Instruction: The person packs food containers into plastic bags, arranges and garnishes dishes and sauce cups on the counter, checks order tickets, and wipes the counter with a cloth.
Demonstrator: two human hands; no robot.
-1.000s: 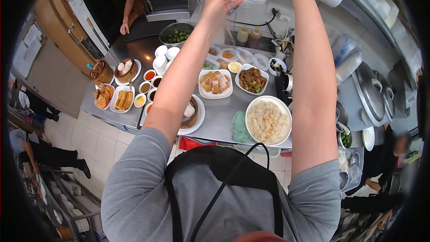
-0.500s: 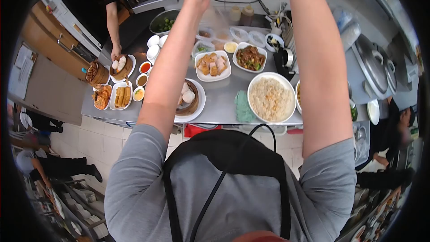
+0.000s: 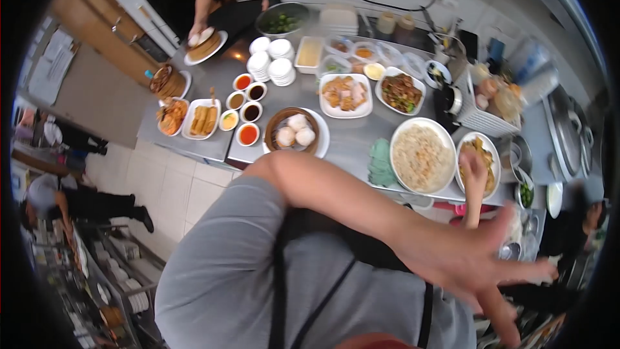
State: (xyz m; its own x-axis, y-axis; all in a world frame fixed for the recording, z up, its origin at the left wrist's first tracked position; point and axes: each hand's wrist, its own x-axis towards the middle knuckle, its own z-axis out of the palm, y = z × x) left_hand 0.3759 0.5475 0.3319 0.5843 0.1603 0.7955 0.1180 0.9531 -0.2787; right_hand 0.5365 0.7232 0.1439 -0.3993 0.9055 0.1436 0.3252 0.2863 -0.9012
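- Moved since the earlier frame: at ten o'clock a co-worker's hand (image 3: 197, 31) has taken a bamboo basket (image 3: 206, 45) farther back, and the left hand (image 3: 458, 258) has swung from twelve o'clock down to four.
- Near eleven o'clock, dumplings (image 3: 303, 136) sit just beyond the left arm (image 3: 336, 187); a raised elbow would spare them.
- Toward three o'clock, a green cloth (image 3: 382, 163) lies just beside the rice (image 3: 423, 155); best keep sleeves off both.
- At four o'clock, the left hand's fingers are spread and blurred, gripping nothing visible.
- At three o'clock, what seems the right hand (image 3: 475, 167) overlaps a plate of noodles (image 3: 496, 179), right of the rice. I cannot tell whether its fingers grip; a level hold at the rim would suit this full plate.
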